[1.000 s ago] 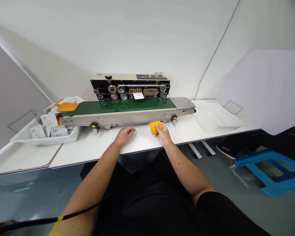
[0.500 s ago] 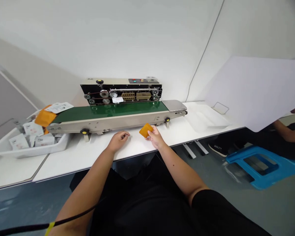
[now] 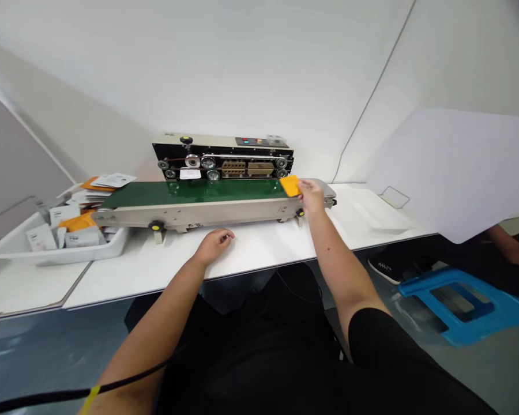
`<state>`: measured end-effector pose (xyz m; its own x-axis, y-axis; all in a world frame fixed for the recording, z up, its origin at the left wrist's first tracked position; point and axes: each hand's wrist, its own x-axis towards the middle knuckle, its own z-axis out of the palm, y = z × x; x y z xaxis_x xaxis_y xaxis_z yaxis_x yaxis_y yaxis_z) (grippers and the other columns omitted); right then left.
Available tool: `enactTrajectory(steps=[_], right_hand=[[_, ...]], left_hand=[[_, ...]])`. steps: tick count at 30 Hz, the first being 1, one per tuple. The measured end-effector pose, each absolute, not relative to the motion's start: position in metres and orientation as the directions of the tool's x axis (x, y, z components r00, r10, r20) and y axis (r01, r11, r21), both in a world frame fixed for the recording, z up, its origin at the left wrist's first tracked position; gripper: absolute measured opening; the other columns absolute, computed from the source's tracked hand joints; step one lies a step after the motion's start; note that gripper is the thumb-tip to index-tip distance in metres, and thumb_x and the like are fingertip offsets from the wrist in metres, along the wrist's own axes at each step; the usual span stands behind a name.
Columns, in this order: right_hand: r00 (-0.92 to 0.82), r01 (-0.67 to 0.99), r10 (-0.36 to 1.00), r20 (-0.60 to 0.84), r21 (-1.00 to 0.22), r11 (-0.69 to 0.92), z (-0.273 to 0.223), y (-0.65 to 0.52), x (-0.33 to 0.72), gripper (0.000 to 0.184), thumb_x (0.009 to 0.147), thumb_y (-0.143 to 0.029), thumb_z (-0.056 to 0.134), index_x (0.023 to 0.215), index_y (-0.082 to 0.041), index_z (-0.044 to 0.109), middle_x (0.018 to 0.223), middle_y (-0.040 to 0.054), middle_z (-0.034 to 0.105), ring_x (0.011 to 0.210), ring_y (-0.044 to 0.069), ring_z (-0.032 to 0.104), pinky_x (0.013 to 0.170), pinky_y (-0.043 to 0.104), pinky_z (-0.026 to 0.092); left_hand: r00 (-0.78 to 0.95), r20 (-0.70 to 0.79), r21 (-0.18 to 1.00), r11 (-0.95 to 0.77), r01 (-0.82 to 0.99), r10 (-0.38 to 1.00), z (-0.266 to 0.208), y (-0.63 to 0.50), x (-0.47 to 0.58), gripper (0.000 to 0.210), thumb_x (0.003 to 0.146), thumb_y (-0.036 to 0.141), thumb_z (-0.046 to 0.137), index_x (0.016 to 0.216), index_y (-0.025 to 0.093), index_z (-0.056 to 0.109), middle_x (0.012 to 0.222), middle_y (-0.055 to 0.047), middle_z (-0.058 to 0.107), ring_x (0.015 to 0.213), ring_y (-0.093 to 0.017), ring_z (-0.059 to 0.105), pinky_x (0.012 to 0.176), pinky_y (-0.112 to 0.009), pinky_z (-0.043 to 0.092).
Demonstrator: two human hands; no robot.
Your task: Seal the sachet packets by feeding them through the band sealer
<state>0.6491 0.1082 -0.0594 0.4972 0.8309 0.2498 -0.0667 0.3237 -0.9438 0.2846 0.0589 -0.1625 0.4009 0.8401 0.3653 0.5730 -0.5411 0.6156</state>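
My right hand (image 3: pixel 312 197) pinches an orange pouch (image 3: pixel 290 185) at its right edge. The small flat square is held over the right end of the green conveyor belt (image 3: pixel 225 191), near the metal end plate. On the white table in front of the machine rests my left hand (image 3: pixel 215 245), its fingers loosely curled with nothing visible in them. Behind the belt stands a band sealing machine (image 3: pixel 225 155) with rollers and belts. A white packet (image 3: pixel 190 173) hangs at its rollers, left of the middle.
At the belt's left end, a white bin (image 3: pixel 60 255) holds several white and orange packets. A white tray (image 3: pixel 383 222) lies on the right of the table. A blue stool (image 3: pixel 462 305) stands on the floor at right, beside another person's arm (image 3: pixel 508 245).
My right hand has carried the orange pouch up and right, from in front of the machine to over the belt. The white packet at the rollers has travelled left. My left hand stays put.
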Motion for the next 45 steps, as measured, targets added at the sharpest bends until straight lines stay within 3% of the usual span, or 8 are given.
enactTrajectory(steps=[7, 14, 18, 22, 27, 34, 38, 45], right_hand=[[0.661, -0.126, 0.750, 0.001, -0.986, 0.113, -0.024, 0.178, 0.672, 0.019, 0.082, -0.005, 0.060, 0.097, -0.016, 0.056, 0.066, -0.0042, 0.060, 0.053, 0.008, 0.062, 0.053, 0.017, 0.055], [0.599, -0.041, 0.801, -0.014, -0.999, 0.013, -0.020, 0.200, 0.643, 0.013, 0.083, -0.014, 0.066, 0.094, -0.014, 0.059, 0.075, 0.0023, 0.062, 0.062, 0.013, 0.063, 0.056, 0.024, 0.056], [0.625, 0.426, 0.658, 0.420, -0.890, 0.163, -0.030, 0.157, 0.623, 0.021, 0.089, -0.027, 0.058, 0.107, -0.017, 0.062, 0.108, 0.0102, 0.061, 0.089, 0.017, 0.062, 0.080, 0.030, 0.054], [0.294, 0.689, 0.633, 0.716, -0.617, 0.379, -0.077, 0.077, 0.582, 0.028, 0.093, -0.027, 0.047, 0.116, -0.020, 0.062, 0.116, 0.0094, 0.059, 0.089, 0.017, 0.058, 0.086, 0.030, 0.048], [-0.178, 0.608, 0.883, 0.434, -0.657, 0.445, -0.150, 0.003, 0.550, 0.027, 0.087, -0.028, 0.058, 0.112, -0.026, 0.068, 0.090, -0.0003, 0.067, 0.066, 0.013, 0.053, 0.071, 0.027, 0.046], [-0.084, 0.547, 0.960, 0.268, -0.793, 0.270, -0.177, -0.011, 0.559, 0.026, 0.086, -0.033, 0.056, 0.104, -0.024, 0.072, 0.087, 0.0009, 0.070, 0.070, 0.016, 0.059, 0.069, 0.027, 0.047], [-0.119, 0.605, 0.949, 0.292, -0.736, 0.303, -0.183, -0.016, 0.555, 0.028, 0.086, -0.036, 0.055, 0.103, -0.023, 0.073, 0.092, 0.0034, 0.072, 0.073, 0.018, 0.062, 0.073, 0.030, 0.048], [-0.136, 0.668, 0.946, 0.294, -0.678, 0.307, -0.187, -0.024, 0.548, 0.029, 0.086, -0.041, 0.053, 0.100, -0.024, 0.073, 0.085, 0.0048, 0.072, 0.068, 0.020, 0.061, 0.068, 0.032, 0.048]], left_hand=[[0.404, 0.361, 0.633, -0.539, 0.556, 0.840, -0.155, 0.054, 0.285, 0.021, 0.085, 0.029, 0.052, 0.092, 0.022, 0.071, 0.091, -0.003, 0.072, 0.073, -0.017, 0.061, 0.073, -0.028, 0.049], [0.420, 0.359, 0.622, -0.549, 0.559, 0.834, -0.154, 0.053, 0.284, 0.021, 0.087, 0.027, 0.050, 0.092, 0.021, 0.070, 0.091, -0.004, 0.071, 0.074, -0.018, 0.062, 0.073, -0.029, 0.050], [0.437, 0.373, 0.585, -0.573, 0.574, 0.819, -0.155, 0.055, 0.283, 0.020, 0.087, 0.027, 0.050, 0.093, 0.022, 0.069, 0.092, -0.005, 0.071, 0.077, -0.019, 0.063, 0.076, -0.031, 0.051], [0.486, 0.435, 0.505, -0.652, 0.565, 0.758, -0.154, 0.050, 0.284, 0.022, 0.090, 0.029, 0.049, 0.097, 0.023, 0.069, 0.099, -0.006, 0.072, 0.094, -0.023, 0.066, 0.087, -0.034, 0.051], [0.359, 0.633, 0.372, -0.675, 0.637, 0.686, -0.133, 0.027, 0.263, 0.021, 0.087, 0.025, 0.053, 0.101, 0.026, 0.069, 0.106, -0.006, 0.073, 0.102, -0.026, 0.066, 0.098, -0.041, 0.049], [-0.035, 0.850, 0.207, -0.272, 0.940, 0.526, -0.067, 0.021, 0.124, 0.039, 0.076, 0.025, 0.063, 0.115, 0.021, 0.065, 0.114, -0.008, 0.067, 0.112, -0.031, 0.060, 0.106, -0.047, 0.041], [-0.159, 0.723, 0.228, -0.015, 0.974, 0.673, -0.042, 0.022, 0.035, 0.048, 0.083, 0.030, 0.060, 0.126, 0.009, 0.057, 0.119, -0.013, 0.062, 0.106, -0.026, 0.057, 0.098, -0.039, 0.044], [-0.171, 0.212, 0.300, 0.103, 0.948, 0.962, -0.044, 0.016, -0.054, 0.059, 0.080, 0.033, 0.068, 0.133, 0.013, 0.052, 0.138, -0.012, 0.054, 0.116, -0.025, 0.052, 0.099, -0.036, 0.042]])
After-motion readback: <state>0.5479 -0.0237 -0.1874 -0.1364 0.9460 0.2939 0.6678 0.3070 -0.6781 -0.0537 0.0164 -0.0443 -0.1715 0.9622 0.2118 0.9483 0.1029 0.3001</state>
